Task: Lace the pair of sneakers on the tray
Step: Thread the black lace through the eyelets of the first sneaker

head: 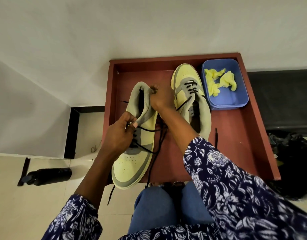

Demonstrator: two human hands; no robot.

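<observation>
The near sneaker [135,153] is held raised and tilted over the near left edge of the tray [244,135], toe toward the person, so that its eyelets and tongue are turned up for threading. It is gripped at the tongue and lace [154,148] by the left hand [119,134], fingers curled, while the collar at the heel is pinched by the right hand [159,99] — probably to steady the shoe and keep its mouth open. The black lace is only partly threaded; loose ends trail across the tray and hang off its near edge. The second sneaker [189,94] lies flat on the tray just right of the right hand, partly laced, untouched. A blue tub [239,101] with yellow cloth [218,80] sits at the far right — well clear of both hands.
</observation>
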